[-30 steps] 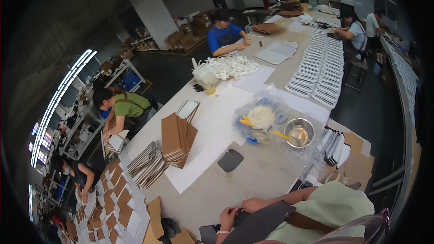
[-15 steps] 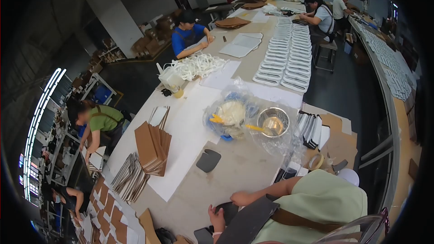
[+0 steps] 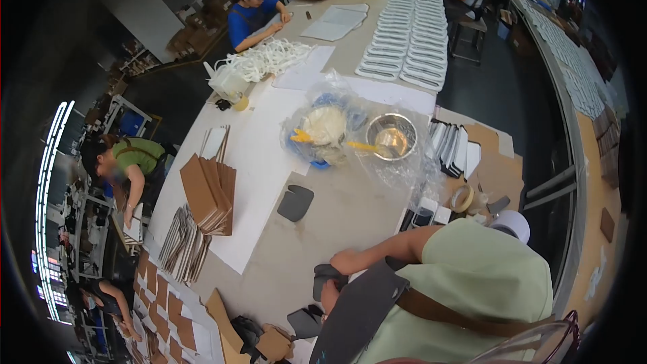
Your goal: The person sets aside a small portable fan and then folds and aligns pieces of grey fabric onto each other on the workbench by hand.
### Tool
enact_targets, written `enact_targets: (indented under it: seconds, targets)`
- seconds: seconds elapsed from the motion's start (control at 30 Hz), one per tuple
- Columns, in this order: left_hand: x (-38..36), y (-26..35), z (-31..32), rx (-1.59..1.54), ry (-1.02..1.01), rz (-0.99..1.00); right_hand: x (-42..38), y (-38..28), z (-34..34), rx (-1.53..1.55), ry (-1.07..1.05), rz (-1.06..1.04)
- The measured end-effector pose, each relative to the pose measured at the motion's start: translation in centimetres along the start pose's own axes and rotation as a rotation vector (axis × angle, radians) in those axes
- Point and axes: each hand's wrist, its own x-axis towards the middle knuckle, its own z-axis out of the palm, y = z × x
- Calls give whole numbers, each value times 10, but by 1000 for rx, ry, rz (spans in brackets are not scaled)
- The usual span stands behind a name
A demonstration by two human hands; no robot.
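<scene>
A dark grey rounded piece point(image 3: 323, 276) lies low at the table edge, in front of my apron. My right hand point(image 3: 344, 263) is at its upper edge, fingers curled against it. My left hand point(image 3: 330, 294) is closed on its lower side, with the fingertips partly hidden. A similar dark grey piece point(image 3: 295, 203) lies flat on the table beyond my hands. Another dark piece point(image 3: 305, 322) lies near the front edge, left of my apron.
Stacked brown panels point(image 3: 207, 192) stand to the left. Beyond are a plastic-covered bowl point(image 3: 325, 125) and a metal bowl point(image 3: 391, 136) with a yellow-handled brush point(image 3: 364, 146). A tape roll point(image 3: 461, 198) sits at right. Rows of white pieces point(image 3: 384, 40) fill the far table, near co-workers.
My left hand, with fingers spread before, has closed in on the grey piece. Both hands and the piece appear higher and further left in view; the camera has tilted down.
</scene>
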Motion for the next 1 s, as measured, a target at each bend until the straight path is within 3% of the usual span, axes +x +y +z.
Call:
enact_targets:
  seconds: [0.17,0.37,0.57,0.67,0.77,0.87,0.9,1.0]
  targets:
    - [4,10,-13,-142,-34,-26,-18,1,-3,130,195,47]
    - [-3,-2,-4,-87,29,45,-14,-3,-2,-19,49,48]
    - [-10,14,-13,44,145,57,-15,3,6,161,243,189]
    - [-9,31,-38,82,285,111,-18,12,-8,284,196,231]
    - [-6,43,-49,44,289,302,-28,17,-30,1162,-259,509]
    - [2,53,-51,1,316,487,-50,6,-54,1336,-367,415]
    - [4,60,-52,-15,314,511,-53,14,-47,1313,-385,338]
    - [2,73,-58,-67,293,508,-79,20,-58,1170,-326,366]
